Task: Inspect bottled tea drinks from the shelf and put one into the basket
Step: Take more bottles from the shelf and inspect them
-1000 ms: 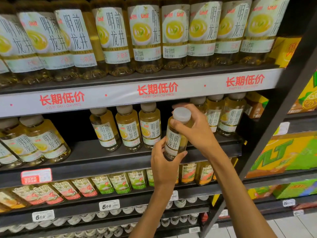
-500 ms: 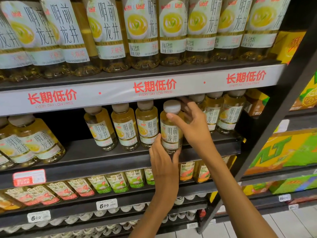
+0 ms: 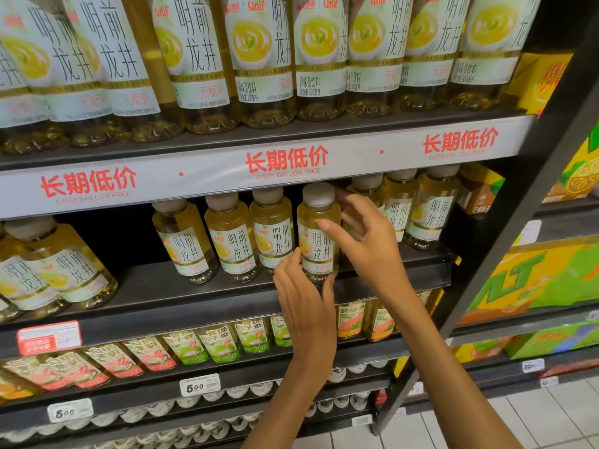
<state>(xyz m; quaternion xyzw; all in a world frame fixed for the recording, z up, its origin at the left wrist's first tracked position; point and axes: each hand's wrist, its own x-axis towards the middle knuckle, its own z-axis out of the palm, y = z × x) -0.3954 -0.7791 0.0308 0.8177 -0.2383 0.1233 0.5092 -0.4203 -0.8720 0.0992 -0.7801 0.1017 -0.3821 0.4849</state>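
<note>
The small tea bottle (image 3: 319, 236), with pale yellow tea, a white cap and a white label, stands upright on the middle shelf (image 3: 194, 296), in line with the row of matching bottles (image 3: 231, 241). My left hand (image 3: 304, 306) reaches up from below and grips its base between thumb and fingers. My right hand (image 3: 366, 241) is at the bottle's right side with fingers spread and loose. Its thumb tip lies across the label and its fingertips are close to the cap. No basket is in view.
Large bottles of the same tea (image 3: 259, 59) fill the top shelf above a white price strip (image 3: 285, 163). Lower shelves hold small green and red labelled bottles (image 3: 220, 345) and price tags (image 3: 199, 385). A dark upright post (image 3: 505, 238) and yellow-green cartons (image 3: 534, 280) stand to the right.
Both hands carried the tilted bottle back to the middle shelf and stood it upright in the row. My right hand has loosened its hold on the neck and spread its fingers.
</note>
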